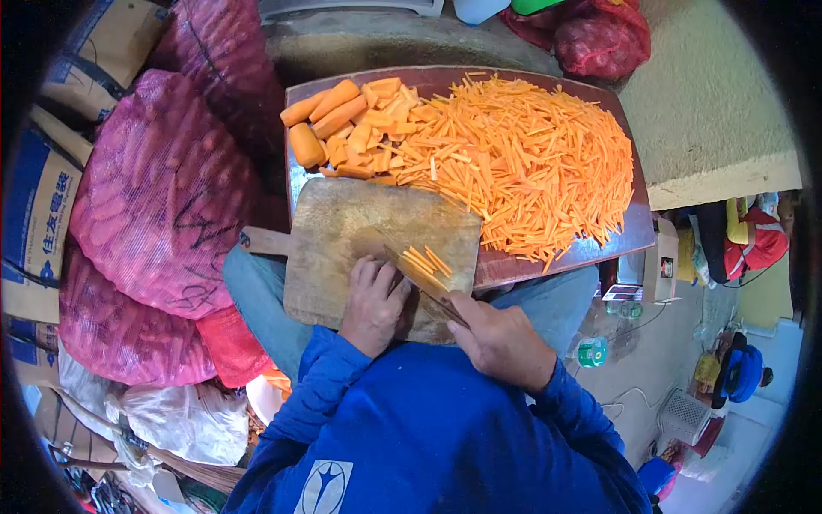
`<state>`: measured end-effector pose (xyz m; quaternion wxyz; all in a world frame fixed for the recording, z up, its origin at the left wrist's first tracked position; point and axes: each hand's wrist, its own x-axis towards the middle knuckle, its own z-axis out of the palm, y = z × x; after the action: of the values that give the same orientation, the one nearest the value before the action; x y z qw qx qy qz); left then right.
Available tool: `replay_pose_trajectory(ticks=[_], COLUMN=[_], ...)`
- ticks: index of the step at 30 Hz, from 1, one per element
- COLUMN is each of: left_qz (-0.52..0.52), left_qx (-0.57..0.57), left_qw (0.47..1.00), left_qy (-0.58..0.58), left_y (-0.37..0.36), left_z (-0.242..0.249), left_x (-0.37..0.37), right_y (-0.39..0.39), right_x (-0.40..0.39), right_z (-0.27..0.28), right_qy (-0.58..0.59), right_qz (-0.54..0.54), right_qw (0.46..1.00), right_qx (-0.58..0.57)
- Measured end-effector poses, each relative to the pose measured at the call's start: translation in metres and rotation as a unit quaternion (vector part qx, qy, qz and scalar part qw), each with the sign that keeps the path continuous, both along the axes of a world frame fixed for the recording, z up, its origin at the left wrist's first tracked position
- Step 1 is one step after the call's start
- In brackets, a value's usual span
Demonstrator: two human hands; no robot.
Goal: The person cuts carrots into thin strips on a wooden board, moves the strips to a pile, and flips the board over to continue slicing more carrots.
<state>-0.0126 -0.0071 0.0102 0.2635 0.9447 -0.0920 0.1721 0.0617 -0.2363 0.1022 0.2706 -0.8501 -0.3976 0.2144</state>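
Observation:
My right hand (505,340) is closed around the handle of a knife (418,276), whose blade slants across a worn wooden cutting board (338,223). Beside the blade, my left hand (375,300) rests on the board with its fingers curled down; whatever lies beneath them is hidden. A few cut carrot sticks (431,259) lie against the blade's far side. Past the board, a large heap of carrot sticks (539,158) covers much of a dark red tabletop (591,254). Flat carrot slices (368,146) and several peeled carrot pieces (336,110) sit at its left end.
Pink mesh sacks of carrots (163,193) are stacked at the left, by blue-and-white cardboard boxes (38,214). Another red mesh sack (604,38) stands at the top right, near a concrete ledge (719,111). A green-labelled bottle (591,352) is on the floor at the right.

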Motion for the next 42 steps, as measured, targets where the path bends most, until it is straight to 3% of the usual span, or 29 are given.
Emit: replay_pose_trajectory(ticks=[5,9,15,28,37,42], left_qz=[0.010,0.018,0.023,0.009,0.022,0.040], left_qx=[0.051,0.068,0.014,0.028,0.011,0.019], left_qw=[0.998,0.997,1.000,1.000,0.998,0.998], left_qy=[0.026,0.009,-0.014,-0.009,-0.056,-0.036], left_y=[0.001,0.000,0.001,0.000,-0.003,-0.002], left_z=[-0.006,-0.001,-0.006,-0.003,-0.012,-0.011], left_x=[-0.006,-0.001,-0.005,-0.004,-0.005,-0.009], right_y=[0.017,0.027,0.006,0.017,0.033,0.010], right_x=[0.010,0.021,0.006,0.008,0.018,0.006], right_z=[-0.016,-0.024,0.002,-0.010,-0.028,0.003], right_qy=[0.036,-0.014,0.001,0.021,-0.007,0.022], right_qz=[0.011,0.040,0.032,0.040,0.032,0.029], right_qw=[0.999,0.999,0.999,0.998,0.999,0.999], right_qx=[-0.027,0.015,-0.016,-0.040,0.007,-0.013])
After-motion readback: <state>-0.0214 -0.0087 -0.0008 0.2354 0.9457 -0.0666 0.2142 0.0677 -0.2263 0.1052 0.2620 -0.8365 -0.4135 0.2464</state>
